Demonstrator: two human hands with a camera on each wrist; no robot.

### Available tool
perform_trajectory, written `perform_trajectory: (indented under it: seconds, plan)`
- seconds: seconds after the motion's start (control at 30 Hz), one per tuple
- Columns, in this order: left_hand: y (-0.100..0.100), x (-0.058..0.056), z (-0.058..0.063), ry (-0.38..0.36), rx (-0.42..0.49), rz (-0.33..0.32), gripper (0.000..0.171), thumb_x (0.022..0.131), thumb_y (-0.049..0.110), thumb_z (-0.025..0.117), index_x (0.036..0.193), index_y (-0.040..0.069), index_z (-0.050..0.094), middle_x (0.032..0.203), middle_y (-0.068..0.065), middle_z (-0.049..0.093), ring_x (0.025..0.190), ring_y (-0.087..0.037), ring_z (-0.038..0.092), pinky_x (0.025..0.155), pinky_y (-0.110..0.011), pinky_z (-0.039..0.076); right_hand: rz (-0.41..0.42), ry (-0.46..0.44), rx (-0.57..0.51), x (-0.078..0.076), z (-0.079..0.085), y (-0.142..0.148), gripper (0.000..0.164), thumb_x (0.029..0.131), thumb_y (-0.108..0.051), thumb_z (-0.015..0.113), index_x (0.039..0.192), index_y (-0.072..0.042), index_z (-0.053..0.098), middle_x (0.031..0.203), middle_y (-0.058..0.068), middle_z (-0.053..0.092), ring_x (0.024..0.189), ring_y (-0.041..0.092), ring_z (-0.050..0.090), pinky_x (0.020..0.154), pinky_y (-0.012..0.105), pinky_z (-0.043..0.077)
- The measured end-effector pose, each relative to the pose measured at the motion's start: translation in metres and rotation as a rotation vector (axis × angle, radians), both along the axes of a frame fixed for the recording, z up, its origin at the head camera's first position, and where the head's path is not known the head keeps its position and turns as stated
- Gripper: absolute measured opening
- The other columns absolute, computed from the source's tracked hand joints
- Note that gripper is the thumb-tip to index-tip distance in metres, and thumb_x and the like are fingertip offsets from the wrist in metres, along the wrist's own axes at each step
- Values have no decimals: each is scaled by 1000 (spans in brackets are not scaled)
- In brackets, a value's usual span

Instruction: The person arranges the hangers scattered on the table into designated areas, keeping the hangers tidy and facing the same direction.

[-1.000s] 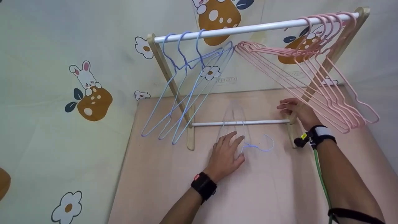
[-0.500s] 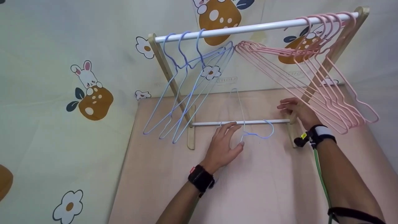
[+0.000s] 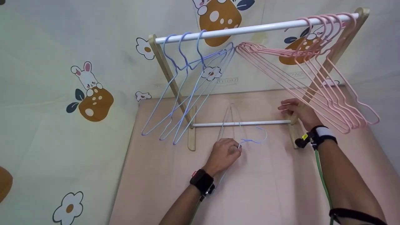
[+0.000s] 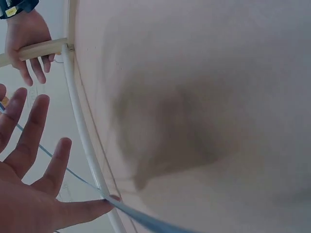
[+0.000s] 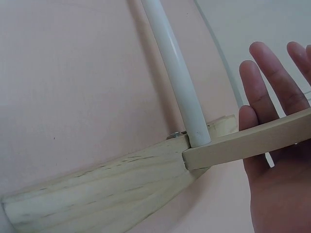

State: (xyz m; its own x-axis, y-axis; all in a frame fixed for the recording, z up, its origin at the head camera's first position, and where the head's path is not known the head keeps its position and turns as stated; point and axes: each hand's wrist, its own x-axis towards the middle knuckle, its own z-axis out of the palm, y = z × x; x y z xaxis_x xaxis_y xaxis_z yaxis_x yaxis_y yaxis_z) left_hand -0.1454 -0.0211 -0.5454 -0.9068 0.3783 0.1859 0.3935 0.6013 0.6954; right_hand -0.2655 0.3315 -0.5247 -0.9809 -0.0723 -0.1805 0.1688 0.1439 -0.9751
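Note:
My left hand [image 3: 222, 154], low in front of the rack, pinches a thin blue clothes hanger [image 3: 249, 140] between thumb and fingers. Its hook points right, and the narrow frame reaches past the lower bar. In the left wrist view the blue wire [image 4: 146, 221] runs by my little finger, with the other fingers spread apart. My right hand [image 3: 304, 115] grips the wooden post [image 5: 262, 138] of the clothes rack near its foot. Three blue hangers [image 3: 197, 47] hang at the left end of the white top bar [image 3: 256, 29]. Several pink hangers [image 3: 307, 52] hang at its right end.
A white lower bar [image 3: 209, 124] joins the two wooden sides of the rack. The rack stands on a pale pinkish tabletop [image 3: 162, 175]. Behind and to the left is a cloth backdrop [image 3: 37, 134] printed with rabbits, fruit and flowers. A green cable [image 3: 322, 175] runs along my right forearm.
My left hand's fingers have gone from spread to curled on the blue hanger. The hanger rose, then came down and shifted slightly left. My right hand stays on the post.

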Motion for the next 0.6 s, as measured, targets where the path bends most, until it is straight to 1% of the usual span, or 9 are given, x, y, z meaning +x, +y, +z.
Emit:
perform_trajectory:
  seconds: [0.07, 0.13, 0.2, 0.27, 0.33, 0.37, 0.47, 0.53, 0.6]
  plan:
    - [1, 3, -3, 26, -60, 1, 16, 91, 37, 65, 88, 23, 73, 102, 12, 70, 122, -15, 54, 103, -63, 32, 2, -1, -1, -1, -2, 1, 28, 104, -17, 51, 127, -3, 59, 118, 19, 68, 113, 38, 57, 99, 44, 41]
    - [2, 7, -7, 66, -142, 3, 18, 92, 38, 66, 91, 21, 74, 103, 9, 71, 126, -20, 52, 101, -73, 24, 11, 0, -1, -1, -3, 2, 29, 104, -19, 51, 127, -4, 59, 118, 18, 68, 113, 38, 57, 100, 44, 40]
    - [4, 9, -12, 112, -223, 3, 20, 92, 38, 67, 94, 19, 75, 101, 8, 72, 126, -22, 53, 101, -74, 23, 21, 4, 4, 0, -3, 2, 30, 104, -21, 51, 128, -4, 58, 119, 18, 67, 114, 38, 56, 101, 45, 39]
    - [5, 12, -16, 146, -285, 9, 20, 92, 37, 69, 96, 18, 76, 100, 6, 72, 122, -21, 56, 103, -69, 28, 30, 13, 4, 2, -2, 2, 31, 104, -22, 50, 128, -4, 58, 120, 19, 66, 115, 40, 56, 101, 45, 39]
    - [6, 14, -19, 157, -310, 17, 19, 92, 36, 70, 96, 18, 76, 98, 7, 73, 112, -18, 61, 102, -56, 38, 41, 25, 4, 2, -2, 2, 32, 105, -23, 49, 129, -3, 57, 120, 20, 66, 116, 41, 55, 101, 45, 39]
    - [6, 14, -20, 157, -308, 21, 19, 91, 35, 70, 96, 18, 76, 96, 7, 73, 106, -15, 63, 99, -49, 43, 47, 30, 5, 2, -3, 2, 32, 105, -23, 49, 129, -3, 57, 120, 20, 66, 116, 41, 55, 101, 45, 38]
    - [7, 15, -17, 141, -259, 35, 16, 93, 31, 69, 95, 16, 75, 91, 6, 72, 92, -11, 65, 85, -33, 50, 56, 35, 4, 2, -4, 2, 32, 105, -23, 48, 129, -3, 57, 120, 20, 66, 115, 41, 54, 99, 44, 38]
    - [7, 14, -12, 127, -204, 49, 16, 95, 28, 67, 97, 14, 74, 92, 4, 71, 88, -9, 65, 80, -28, 52, 58, 32, 5, 2, -4, 2, 32, 105, -24, 49, 129, -3, 57, 119, 19, 66, 115, 41, 53, 98, 43, 38]
    - [6, 12, -6, 114, -146, 68, 16, 96, 25, 65, 101, 12, 73, 95, 2, 71, 91, -9, 66, 80, -26, 52, 52, 25, 2, 3, -2, 2, 32, 105, -23, 49, 129, -3, 57, 120, 20, 66, 116, 42, 52, 97, 43, 38]
